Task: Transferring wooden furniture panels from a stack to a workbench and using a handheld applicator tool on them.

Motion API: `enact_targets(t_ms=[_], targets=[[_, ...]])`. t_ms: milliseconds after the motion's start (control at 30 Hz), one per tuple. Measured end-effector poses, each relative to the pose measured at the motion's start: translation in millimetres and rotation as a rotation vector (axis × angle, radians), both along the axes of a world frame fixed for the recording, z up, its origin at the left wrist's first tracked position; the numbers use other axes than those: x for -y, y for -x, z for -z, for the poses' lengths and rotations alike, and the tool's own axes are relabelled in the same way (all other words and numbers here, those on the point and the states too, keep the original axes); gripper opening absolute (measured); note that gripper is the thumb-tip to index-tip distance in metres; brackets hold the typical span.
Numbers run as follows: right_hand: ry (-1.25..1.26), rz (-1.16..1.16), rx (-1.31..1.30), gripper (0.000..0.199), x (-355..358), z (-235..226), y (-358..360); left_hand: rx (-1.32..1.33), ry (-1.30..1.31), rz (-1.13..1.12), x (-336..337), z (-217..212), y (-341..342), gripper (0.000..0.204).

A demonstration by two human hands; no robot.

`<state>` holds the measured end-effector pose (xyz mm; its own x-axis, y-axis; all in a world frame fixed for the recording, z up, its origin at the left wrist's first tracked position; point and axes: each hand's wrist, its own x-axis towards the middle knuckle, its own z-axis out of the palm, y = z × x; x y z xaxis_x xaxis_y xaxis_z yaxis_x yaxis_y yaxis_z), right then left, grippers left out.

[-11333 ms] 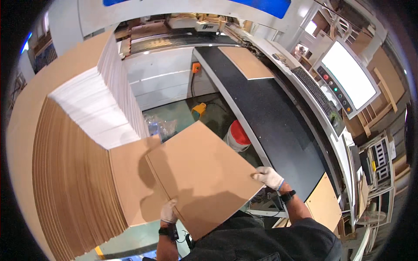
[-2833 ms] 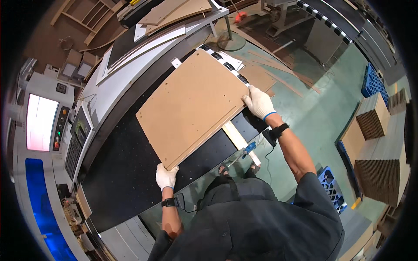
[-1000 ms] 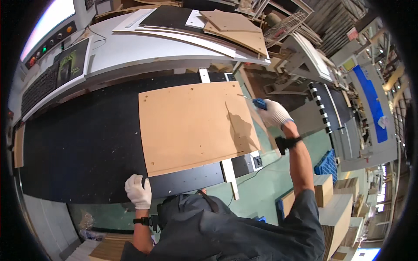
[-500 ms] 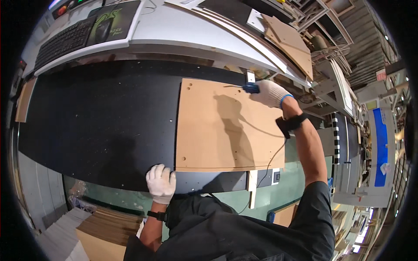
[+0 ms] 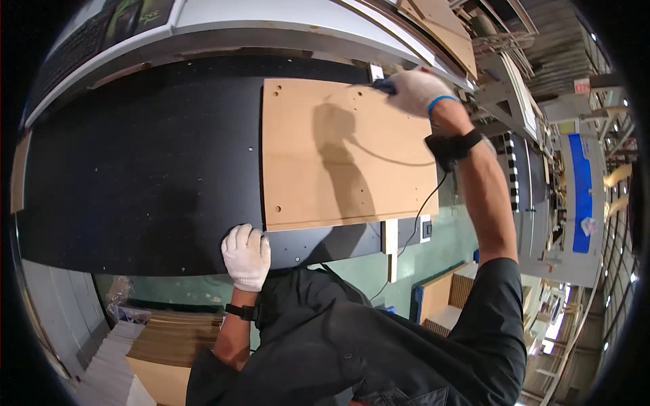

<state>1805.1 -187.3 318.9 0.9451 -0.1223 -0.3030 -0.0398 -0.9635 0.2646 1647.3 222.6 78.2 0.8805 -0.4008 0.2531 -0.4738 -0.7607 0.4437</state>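
Note:
A tan wooden panel [image 5: 298,155] with drilled holes near its edges lies on a long black table [image 5: 169,155]. My gloved right hand [image 5: 420,91] reaches over the panel's far right part, closed around a dark blue-handled tool [image 5: 384,86]. A thin shaft points left from the handle; motion blurs it, so its exact kind cannot be made out. My gloved left hand [image 5: 246,257] rests at the table's near edge, left of the panel's near left corner, its fingers laid on the black surface and holding nothing. A black band with a cable sits on my right forearm.
Beyond the table runs a white worktop [image 5: 264,34] with a keyboard [image 5: 78,51] at the left and boards at the right. A pale wooden strip [image 5: 391,247] juts out below the panel's near edge. Stacked boards [image 5: 172,338] stand at the lower left. The cable [image 5: 423,206] hangs beside the panel.
The view has shifted, so the table and panel appear higher. My right hand stays near the panel's far edge with the tool; my left hand remains at the table edge.

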Motion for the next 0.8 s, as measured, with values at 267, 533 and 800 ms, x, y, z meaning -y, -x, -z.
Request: enact_targets(t_ms=[267, 533, 800], targets=[[-0.486, 0.210, -0.144, 0.029, -10.0, -49.1, 154.0, 0.013, 0.008, 0.142, 3.7, 5.4, 0.7, 0.025], [-0.097, 0.672, -0.190, 0.032, 6.4, -25.1, 307.7, 0.016, 0.032, 0.271, -0.3, 0.9, -1.7, 0.025], [-0.631, 0.591, -0.242, 0.032, -66.8, -16.8, 345.8, 0.049, 0.053, 0.328, 7.6, -6.8, 4.0, 0.023]])
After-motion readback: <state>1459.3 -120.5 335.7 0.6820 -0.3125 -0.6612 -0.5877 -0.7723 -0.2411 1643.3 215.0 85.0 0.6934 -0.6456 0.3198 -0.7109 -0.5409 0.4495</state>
